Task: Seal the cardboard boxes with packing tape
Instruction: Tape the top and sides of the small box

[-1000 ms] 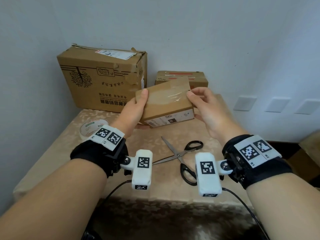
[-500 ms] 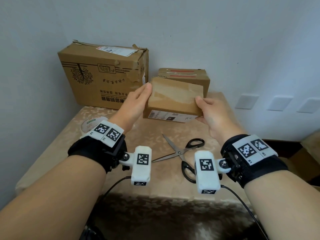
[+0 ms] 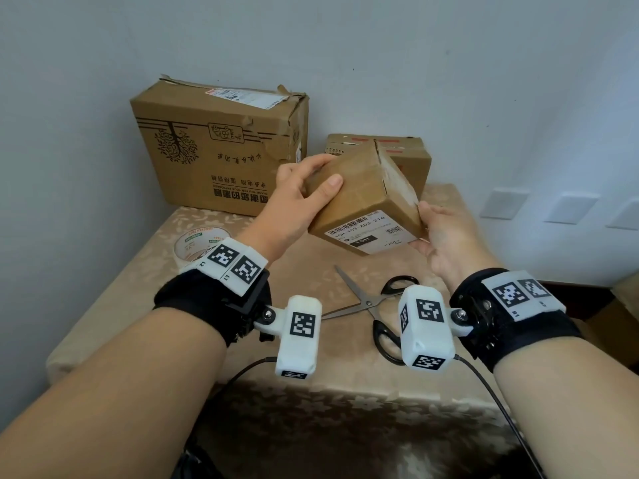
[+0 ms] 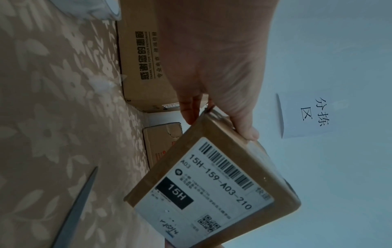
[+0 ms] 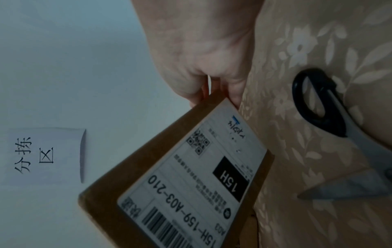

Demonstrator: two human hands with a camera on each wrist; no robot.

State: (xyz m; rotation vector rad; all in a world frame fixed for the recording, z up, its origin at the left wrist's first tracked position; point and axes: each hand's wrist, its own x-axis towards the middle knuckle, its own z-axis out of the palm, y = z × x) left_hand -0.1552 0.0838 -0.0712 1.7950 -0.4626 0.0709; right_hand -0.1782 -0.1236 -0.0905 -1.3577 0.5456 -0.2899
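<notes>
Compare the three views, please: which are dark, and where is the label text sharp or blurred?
Head view: bright, even light; shipping label small. Left wrist view: dim and bluish, label sharp. Right wrist view: equally dim, label softer, blurring toward the bottom edge.

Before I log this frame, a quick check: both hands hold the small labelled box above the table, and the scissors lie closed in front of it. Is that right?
One thing is wrong: the scissors lie open, blades spread apart, as the head view shows. The rest stands: the left hand and right hand hold the small labelled box above the table.
</notes>
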